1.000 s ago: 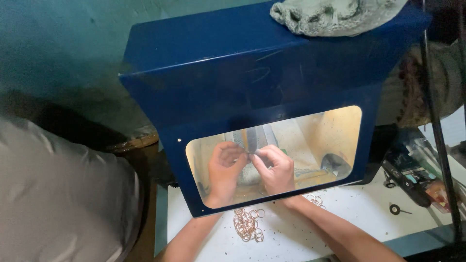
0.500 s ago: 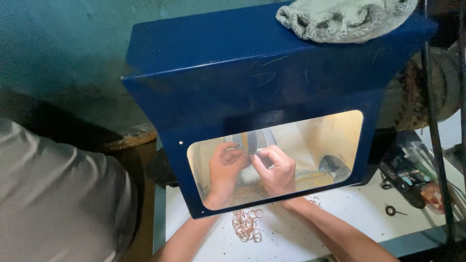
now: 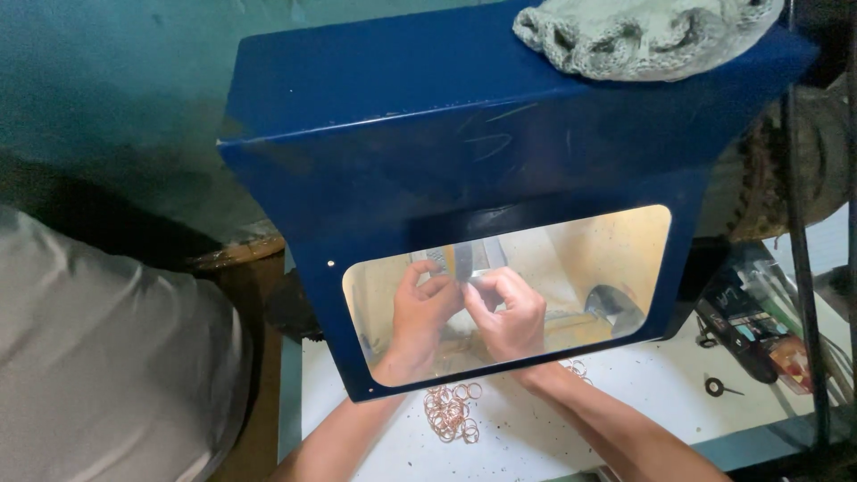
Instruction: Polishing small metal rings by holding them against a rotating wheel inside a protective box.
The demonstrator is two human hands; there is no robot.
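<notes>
both hands are inside the blue hood (image 3: pixel 500 134), seen through its clear window (image 3: pixel 589 259). left hand (image 3: pixel 420 308) and right hand (image 3: pixel 509 312) meet at the middle, right by a thin upright metal part (image 3: pixel 464 261) inside. fingers (image 3: pixel 486 287) of both hands are pinched narrow on something small between them. likely one copper ring, but it's too small to tell through the glare. so: narrow pinch, the held thing itself unclear.

progress, my read only: a loose pile of copper rings (image 3: pixel 451 411) sits on the white desk (image 3: pixel 625 402) just in front of the hood, between the forearms, and a few more rings (image 3: pixel 576 366) lie by the right wrist. i can't tell worked rings from unworked ones, so no count of done versus left. the pile looks sizeable, so i'd judge plenty remains.

a grey knitted cloth (image 3: pixel 643 36) lies on top of the hood. small tools (image 3: pixel 750 335) and a black washer (image 3: pixel 714 386) sit on the desk to the right, well apart from the hands. someone's grey sleeve (image 3: pixel 98 357) is at far left.
</notes>
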